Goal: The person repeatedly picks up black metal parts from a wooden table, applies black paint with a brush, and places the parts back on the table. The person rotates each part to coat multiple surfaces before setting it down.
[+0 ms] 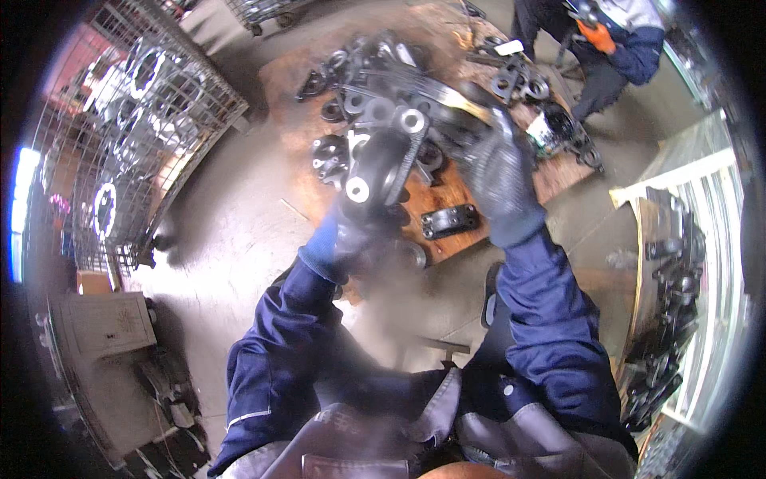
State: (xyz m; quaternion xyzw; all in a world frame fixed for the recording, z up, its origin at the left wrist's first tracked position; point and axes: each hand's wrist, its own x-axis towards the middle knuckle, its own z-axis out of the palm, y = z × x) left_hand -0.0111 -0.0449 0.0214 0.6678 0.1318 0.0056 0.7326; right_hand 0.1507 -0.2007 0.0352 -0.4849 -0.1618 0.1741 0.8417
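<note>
My left hand [351, 235], in a dark glove, grips a heavy black metal casting [381, 156] from below and holds it up over the low wooden board. The casting has round machined bosses that shine silver. My right hand [499, 180], also gloved, holds a flat metal file-like tool [435, 89] whose bright end lies across the top of the casting. Both blue sleeves reach in from the lower edge.
A low wooden board [455, 195] on the floor carries several black metal parts [511, 80]. Another person [614, 40] in blue crouches at the far right end. A wire cage [136, 120] of ring-shaped parts stands left. A rack [670, 303] with dark parts is at right.
</note>
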